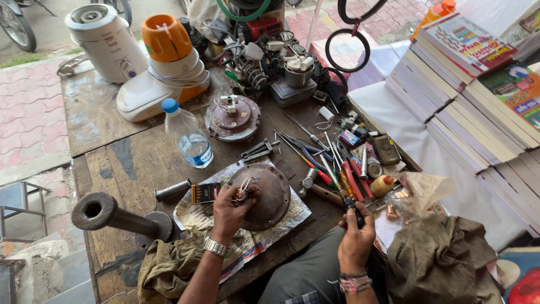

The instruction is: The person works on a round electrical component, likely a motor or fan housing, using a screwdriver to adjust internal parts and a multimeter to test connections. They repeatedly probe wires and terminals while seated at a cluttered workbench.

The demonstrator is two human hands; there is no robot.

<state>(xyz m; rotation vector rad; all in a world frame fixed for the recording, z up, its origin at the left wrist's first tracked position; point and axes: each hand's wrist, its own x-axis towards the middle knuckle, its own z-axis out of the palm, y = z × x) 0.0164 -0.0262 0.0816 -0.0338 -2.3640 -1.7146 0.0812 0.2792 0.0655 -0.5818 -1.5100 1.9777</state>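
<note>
A round brown metal motor housing (269, 194) with short wires at its middle lies on newspaper (287, 222) on a worn wooden table (129, 163). My left hand (229, 209), a metal watch on its wrist, grips the housing's left rim at the wires. My right hand (355, 232), with thread bands on the wrist, is closed on a dark tool handle (353, 207) near the table's right edge, beside a heap of screwdrivers and pliers (337, 166).
A water bottle (188, 135), a second round motor part (233, 118), a white-and-orange mixer base (163, 73) and a white jar (107, 39) stand farther back. An iron pipe stand (112, 214) is at left. Stacked books (478, 95) fill the right. A cloth (444, 259) lies on my lap.
</note>
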